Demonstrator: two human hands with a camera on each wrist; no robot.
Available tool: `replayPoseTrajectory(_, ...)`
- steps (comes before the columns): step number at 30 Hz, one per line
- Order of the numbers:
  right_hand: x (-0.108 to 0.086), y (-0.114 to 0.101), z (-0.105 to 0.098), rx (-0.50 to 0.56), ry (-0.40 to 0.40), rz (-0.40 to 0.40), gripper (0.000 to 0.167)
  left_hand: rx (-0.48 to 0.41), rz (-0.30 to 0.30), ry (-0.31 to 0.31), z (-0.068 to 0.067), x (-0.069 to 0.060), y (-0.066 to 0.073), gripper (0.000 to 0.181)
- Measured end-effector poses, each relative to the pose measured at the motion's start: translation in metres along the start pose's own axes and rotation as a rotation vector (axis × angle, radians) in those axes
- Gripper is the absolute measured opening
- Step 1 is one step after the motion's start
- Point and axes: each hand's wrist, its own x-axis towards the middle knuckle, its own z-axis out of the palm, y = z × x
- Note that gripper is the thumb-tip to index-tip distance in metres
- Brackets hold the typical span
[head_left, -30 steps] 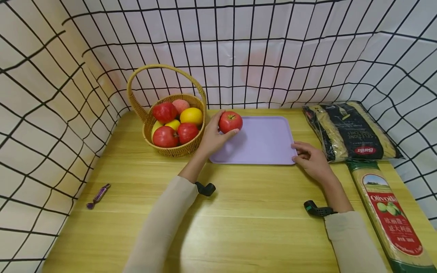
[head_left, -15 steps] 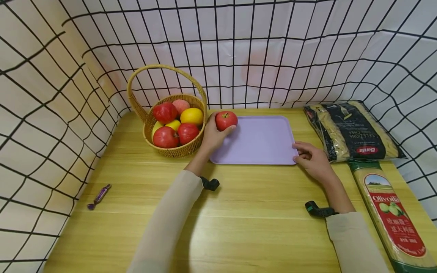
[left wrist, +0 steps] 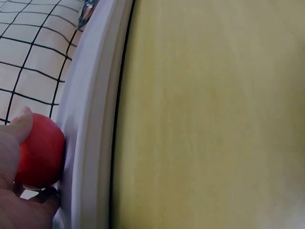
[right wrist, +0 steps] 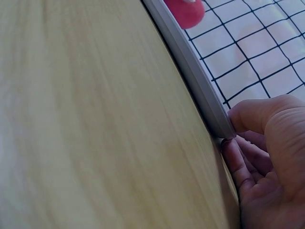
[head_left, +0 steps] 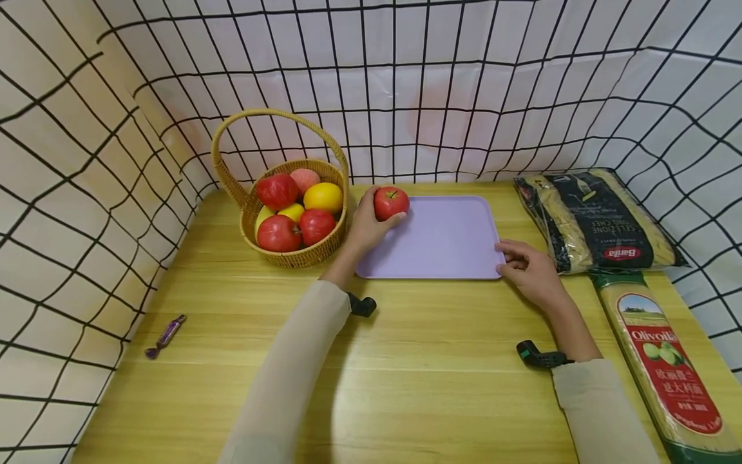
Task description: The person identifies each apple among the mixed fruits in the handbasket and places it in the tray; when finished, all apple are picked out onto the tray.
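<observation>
Presently, your left hand [head_left: 365, 225] grasps the red apple [head_left: 391, 203], fingers curved round its left side and thumb across its near side. The fruit sits in the upper middle of the head view, over the left end of the purple tray [head_left: 446, 245] and just right of the fruit basket [head_left: 297, 259]; whether it bears on the tray cannot be confirmed. Your right hand [head_left: 529, 270] pinches the tray's right rim near its lower corner, thumb opposed to fingers. Judged by appearance, the apple should handle as firm, smooth and slightly slippery, of modest weight if real and lighter if a model; bruising is possible under hard pressure. Recommended hold: across its widest girth, thumb and fingers opposed, as you have it. Its stem dimple faces up and somewhat toward you; being nearly round, it offers no marked long axis. The tray looks thin, light and stiff, best taken by its rims; its long axis runs left to right across the frame, parallel to the worktop's [head_left: 440, 374] visible grain.
</observation>
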Motion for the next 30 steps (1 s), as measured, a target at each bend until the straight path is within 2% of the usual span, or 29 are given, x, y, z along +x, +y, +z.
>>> replayPoseTrajectory(5, 0.000, -0.002, 0.001, 0.004, 0.003, -0.004, 0.047, 0.026, -0.006, -0.015, 0.000, 0.000, 0.002, 0.091)
replayPoseTrajectory(9, -0.001, -0.002, 0.001, 0.005, 0.000, -0.001, 0.048, 0.032, -0.004, 0.012, -0.004, -0.006, 0.004, 0.095)
replayPoseTrajectory(17, -0.001, -0.002, 0.000, 0.002, -0.008, 0.007, 0.049, 0.081, 0.121, 0.037, -0.016, -0.027, 0.011, 0.096)
replayPoseTrajectory(20, 0.000, -0.001, 0.001, 0.004, -0.010, 0.003, 0.049, 0.094, 0.168, 0.051, -0.026, -0.036, 0.015, 0.098)
replayPoseTrajectory(23, 0.000, 0.000, 0.001, 0.000, -0.010, 0.003, 0.049, 0.058, 0.223, 0.054, -0.037, -0.045, 0.019, 0.095)
replayPoseTrajectory(27, 0.000, 0.000, 0.000, 0.003, -0.017, 0.005, 0.049, 0.013, 0.313, 0.056, -0.057, -0.056, 0.022, 0.083)
replayPoseTrajectory(30, 0.000, 0.000, 0.000, 0.009, -0.018, -0.002, 0.049, 0.040, 0.360, 0.091, -0.075, -0.063, 0.020, 0.071)
